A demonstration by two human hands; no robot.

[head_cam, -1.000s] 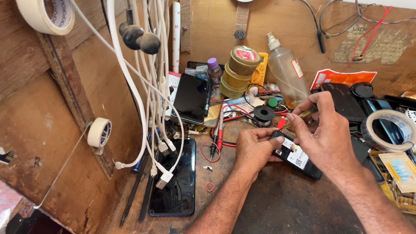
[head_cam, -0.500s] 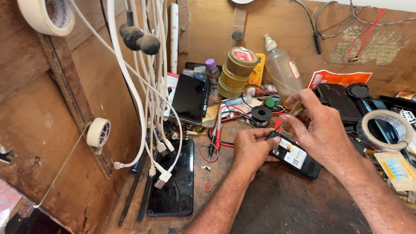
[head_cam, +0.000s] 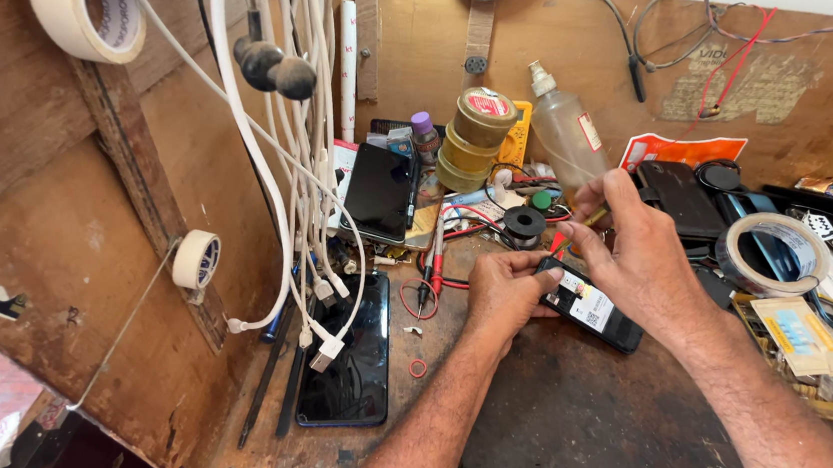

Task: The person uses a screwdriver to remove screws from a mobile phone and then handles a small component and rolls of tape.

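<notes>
An opened dark phone (head_cam: 592, 306) with a white label on its inside lies on the dark worktop (head_cam: 574, 421). My left hand (head_cam: 504, 292) presses on its left end and steadies it. My right hand (head_cam: 635, 245) hovers over the phone's upper edge, fingers pinched on a thin tool with a yellowish handle (head_cam: 596, 215). The tool's tip is hidden by my fingers.
A dark phone (head_cam: 350, 358) lies at left under hanging white cables (head_cam: 293, 175). Another phone (head_cam: 382, 192) leans behind, near stacked tape rolls (head_cam: 473, 139), a plastic bottle (head_cam: 565, 131) and a black spool (head_cam: 524, 225). A tape roll (head_cam: 768, 251) and small parts crowd the right.
My hands and the phone stay together at the same spot on the bench. My right hand's fingers have shifted slightly on the thin tool. The view has drifted a little.
</notes>
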